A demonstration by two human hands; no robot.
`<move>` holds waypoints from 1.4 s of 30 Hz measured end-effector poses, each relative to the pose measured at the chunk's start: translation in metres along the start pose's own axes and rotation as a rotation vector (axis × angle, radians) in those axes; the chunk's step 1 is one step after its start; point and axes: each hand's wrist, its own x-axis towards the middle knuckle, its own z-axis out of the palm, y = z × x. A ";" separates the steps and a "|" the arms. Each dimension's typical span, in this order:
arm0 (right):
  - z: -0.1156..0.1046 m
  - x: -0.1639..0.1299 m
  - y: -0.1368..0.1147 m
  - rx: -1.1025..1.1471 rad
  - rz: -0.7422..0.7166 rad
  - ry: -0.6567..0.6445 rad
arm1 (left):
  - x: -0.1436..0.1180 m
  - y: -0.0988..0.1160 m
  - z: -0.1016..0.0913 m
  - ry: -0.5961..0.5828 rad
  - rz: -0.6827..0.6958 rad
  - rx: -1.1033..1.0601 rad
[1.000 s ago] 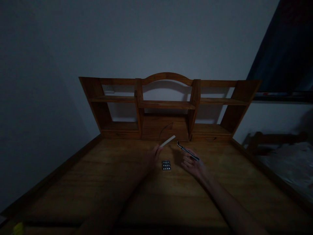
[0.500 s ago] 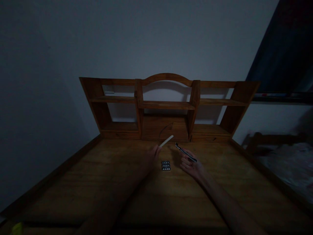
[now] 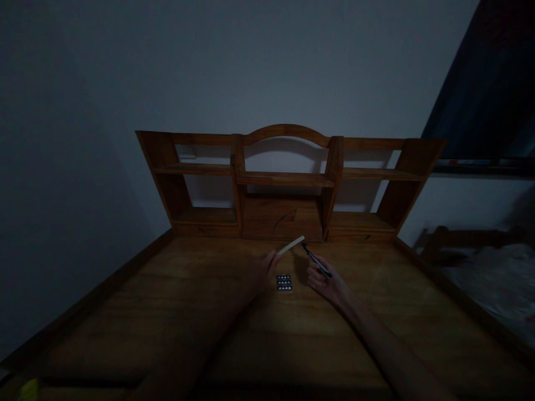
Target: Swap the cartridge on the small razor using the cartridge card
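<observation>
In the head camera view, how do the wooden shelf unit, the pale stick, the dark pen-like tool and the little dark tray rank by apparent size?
1. Wooden shelf unit, by far.
2. Pale stick and dark pen-like tool: similar length, too close to rank.
3. Little dark tray.

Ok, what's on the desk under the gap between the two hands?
A small dark tray with rows of pale bits lies flat on the desk, between the left hand, which holds a pale stick, and the right hand, which holds a dark tool. What lies under the tray is covered.
</observation>
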 end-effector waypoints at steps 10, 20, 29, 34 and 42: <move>-0.005 0.000 0.001 0.006 0.027 0.004 | 0.004 0.001 -0.001 -0.022 -0.126 -0.063; -0.009 0.003 0.001 -0.039 0.027 0.002 | 0.003 0.004 -0.005 -0.024 -0.121 -0.139; -0.011 0.005 0.001 -0.082 -0.024 0.055 | 0.004 0.003 -0.004 0.005 -0.085 -0.162; -0.009 0.005 0.003 -0.119 -0.074 0.080 | 0.003 0.004 -0.006 -0.016 -0.106 -0.150; 0.004 0.002 0.007 -0.301 -0.093 0.211 | 0.003 0.003 -0.004 -0.006 -0.047 -0.147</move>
